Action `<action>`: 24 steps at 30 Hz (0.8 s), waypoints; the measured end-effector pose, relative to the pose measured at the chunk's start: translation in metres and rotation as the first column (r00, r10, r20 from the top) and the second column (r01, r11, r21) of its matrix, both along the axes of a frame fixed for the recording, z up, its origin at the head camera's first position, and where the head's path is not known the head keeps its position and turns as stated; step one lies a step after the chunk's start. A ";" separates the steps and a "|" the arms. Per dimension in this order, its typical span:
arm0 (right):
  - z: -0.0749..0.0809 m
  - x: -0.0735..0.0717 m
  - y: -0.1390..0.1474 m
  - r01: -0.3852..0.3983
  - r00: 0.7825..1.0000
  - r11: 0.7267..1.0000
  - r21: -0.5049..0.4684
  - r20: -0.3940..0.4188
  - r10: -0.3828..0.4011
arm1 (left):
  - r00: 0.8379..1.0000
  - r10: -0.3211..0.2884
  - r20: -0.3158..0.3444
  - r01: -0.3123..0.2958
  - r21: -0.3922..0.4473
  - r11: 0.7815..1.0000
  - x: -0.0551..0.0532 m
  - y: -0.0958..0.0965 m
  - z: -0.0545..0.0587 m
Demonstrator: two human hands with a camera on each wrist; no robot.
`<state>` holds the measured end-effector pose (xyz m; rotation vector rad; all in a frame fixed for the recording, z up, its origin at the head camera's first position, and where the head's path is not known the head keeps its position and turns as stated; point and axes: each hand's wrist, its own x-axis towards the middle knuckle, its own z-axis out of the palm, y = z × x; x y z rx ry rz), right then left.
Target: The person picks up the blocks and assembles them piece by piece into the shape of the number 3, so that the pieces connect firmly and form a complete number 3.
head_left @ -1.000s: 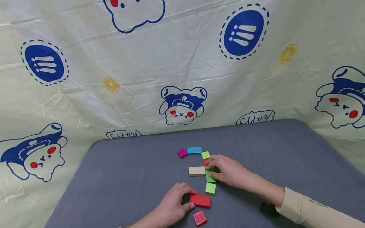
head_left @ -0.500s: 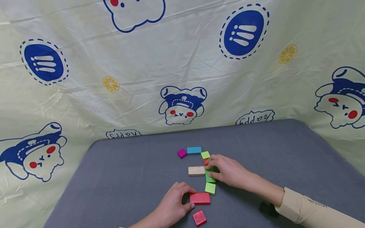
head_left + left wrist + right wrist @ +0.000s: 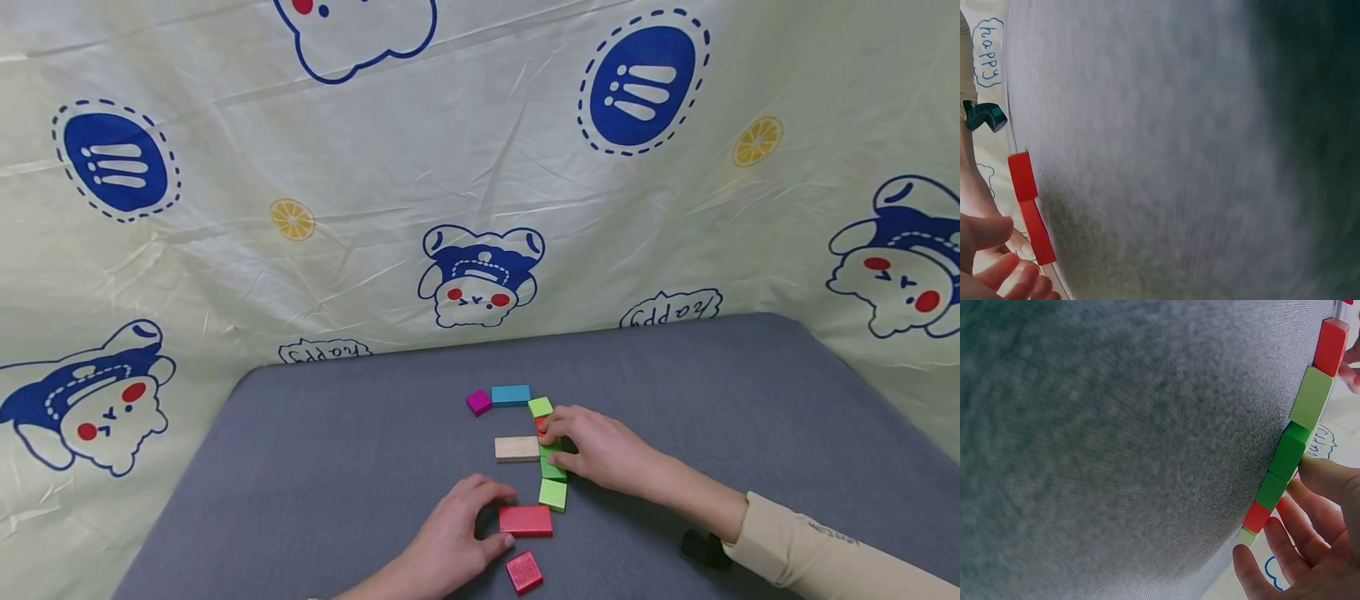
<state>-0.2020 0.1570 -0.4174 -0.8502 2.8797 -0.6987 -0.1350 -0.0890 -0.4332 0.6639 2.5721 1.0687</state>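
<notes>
In the head view my left hand (image 3: pixel 459 527) is spread around the left end of a red rectangular block (image 3: pixel 526 522), forefinger and thumb now slightly apart from it. A smaller red block (image 3: pixel 524 572) lies just nearer to me. The right hand (image 3: pixel 603 450) rests with relaxed fingers along a row of blocks; its thumb touches a green block (image 3: pixel 1288 452) and its forefinger reaches over a small red block (image 3: pixel 1257 517). Light green blocks stand at both ends of this row, the near one (image 3: pixel 552 496) close to the red rectangular block.
A plain wooden block (image 3: pixel 517 449) juts left from the row. Farther back lie a blue block (image 3: pixel 511 396) and a magenta block (image 3: pixel 479 403). Grey cloth covers the table (image 3: pixel 360 450), and a printed curtain (image 3: pixel 375 167) hangs behind it.
The left hand has straightened the red rectangular block and moved it slightly away from me, then let go as its forefinger lifted off. The right hand has stayed in place.
</notes>
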 end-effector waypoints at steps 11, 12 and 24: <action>-0.001 0.000 0.000 -0.005 1.000 1.000 -0.014 -0.003 0.005 | 0.992 -0.129 0.016 0.122 0.219 0.968 0.021 -0.006 0.005; -0.001 0.000 0.001 -0.007 1.000 1.000 -0.015 -0.005 0.007 | 0.989 -0.143 0.034 0.132 0.223 0.966 0.022 -0.006 0.004; -0.001 0.000 0.001 -0.014 1.000 1.000 -0.025 -0.014 0.013 | 0.961 -0.276 0.019 0.272 0.113 0.956 0.024 -0.002 -0.005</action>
